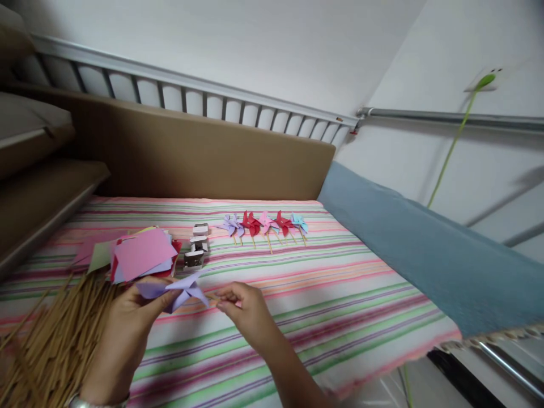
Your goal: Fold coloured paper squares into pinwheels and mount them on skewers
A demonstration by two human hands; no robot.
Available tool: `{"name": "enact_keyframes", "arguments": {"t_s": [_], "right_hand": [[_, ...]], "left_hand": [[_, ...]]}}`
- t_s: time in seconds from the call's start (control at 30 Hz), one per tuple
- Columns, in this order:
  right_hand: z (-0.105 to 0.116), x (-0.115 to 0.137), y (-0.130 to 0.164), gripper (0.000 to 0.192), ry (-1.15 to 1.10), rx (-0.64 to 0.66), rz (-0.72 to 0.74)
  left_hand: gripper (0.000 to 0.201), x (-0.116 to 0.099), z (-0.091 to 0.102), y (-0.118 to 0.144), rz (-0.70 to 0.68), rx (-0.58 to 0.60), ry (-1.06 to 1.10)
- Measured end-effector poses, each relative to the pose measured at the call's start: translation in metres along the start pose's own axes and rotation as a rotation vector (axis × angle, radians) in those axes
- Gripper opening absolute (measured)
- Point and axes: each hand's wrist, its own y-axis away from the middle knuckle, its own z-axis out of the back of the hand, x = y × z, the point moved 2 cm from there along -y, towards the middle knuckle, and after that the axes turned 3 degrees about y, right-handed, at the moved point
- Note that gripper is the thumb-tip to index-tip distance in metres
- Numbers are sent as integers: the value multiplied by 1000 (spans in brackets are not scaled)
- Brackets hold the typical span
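Observation:
Between my two hands, above the striped cloth, is a purple paper pinwheel [185, 293]. My left hand [142, 309] grips it by its folded blades, thumb on the front. The fingers of my right hand [238, 303] pinch a thin wooden stick [212, 297] that runs to the pinwheel; whether the two are joined is hidden. Close to my left wrist lies a large heap of wooden sticks [63, 334]. Just beyond my left hand is a stack of coloured paper squares [144, 255], a pink one on top.
Several pinwheels on sticks [267, 222] lie in a row toward the back. Small white and dark boxes [195, 245] stand beside the paper. A brown board [204, 153] borders the striped cloth [340, 306]; brown packages [38, 170] rise at left.

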Motion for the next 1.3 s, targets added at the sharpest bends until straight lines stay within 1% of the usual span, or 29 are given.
{"name": "enact_keyframes", "arguments": {"t_s": [0.07,0.1,0.2,0.3,0.37,0.43,0.5,0.53,0.6,0.7,0.8,0.87,1.0,1.13,1.23,1.3], "right_hand": [[7,-14,11,9,115,-34,-34],[10,-20,17,7,172,-57,-43],[15,-31,33,9,313,-105,-27],[15,-35,41,9,369,-121,-10],[15,-38,39,9,350,-126,-6],[18,-46,31,8,279,-151,-45],[25,-57,17,7,191,-199,-136],[30,-64,7,8,166,-221,-189],[38,-78,-14,14,153,-243,-274],[46,-96,-44,20,170,-241,-391],[46,-107,-67,21,216,-215,-493],[44,-111,-79,25,252,-206,-534],[41,-119,-95,29,333,-212,-561],[43,-125,-99,29,415,-213,-547],[45,-126,-95,28,472,-192,-510],[45,-125,-94,26,504,-180,-484]], "left_hand": [[29,0,-1,0,56,-28,44],[33,0,-2,1,84,-21,73],[38,-1,-11,5,133,44,152],[40,1,-19,7,144,81,187],[46,3,-21,7,149,84,197],[57,2,-20,5,123,54,210],[66,-3,-14,4,70,-20,212],[67,-7,-10,3,38,-60,210],[64,-16,0,3,-22,-125,208],[55,-27,15,4,-82,-178,238],[49,-33,26,6,-97,-222,266],[47,-34,29,6,-107,-233,277],[43,-34,29,6,-112,-227,292],[44,-35,29,7,-112,-232,301],[40,-42,37,9,-178,-257,329],[37,-49,47,10,-228,-308,358]]}}
